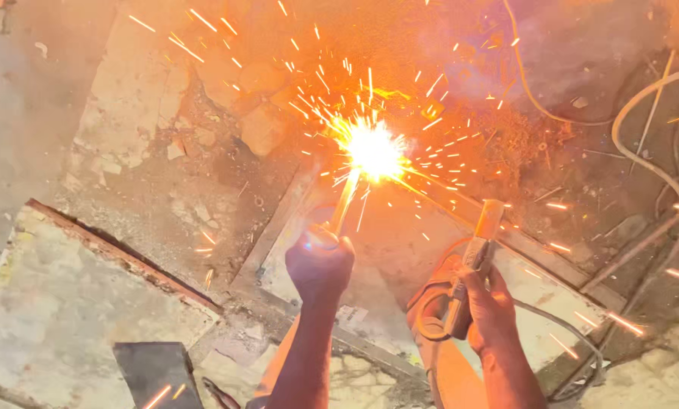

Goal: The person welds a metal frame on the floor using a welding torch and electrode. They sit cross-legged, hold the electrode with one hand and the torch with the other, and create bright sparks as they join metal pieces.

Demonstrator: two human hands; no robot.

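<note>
My left hand (320,265) is closed around the grip of a welding electrode holder, and its thin rod (345,203) slants up to a bright arc (373,150) that throws sparks all around. The arc sits on the far corner of a flat metal frame (279,220) lying on the rough floor. My right hand (489,307) grips a small hammer-like tool (482,235) with a pale block head, held upright to the right of the arc. A cable loop (430,318) hangs beside that hand.
Cables (643,136) run across the ground at the upper right. A cracked concrete slab (74,303) with a rusty edge lies at the lower left, with a dark metal plate (154,371) near the bottom edge. Rubble and stones are scattered at the top.
</note>
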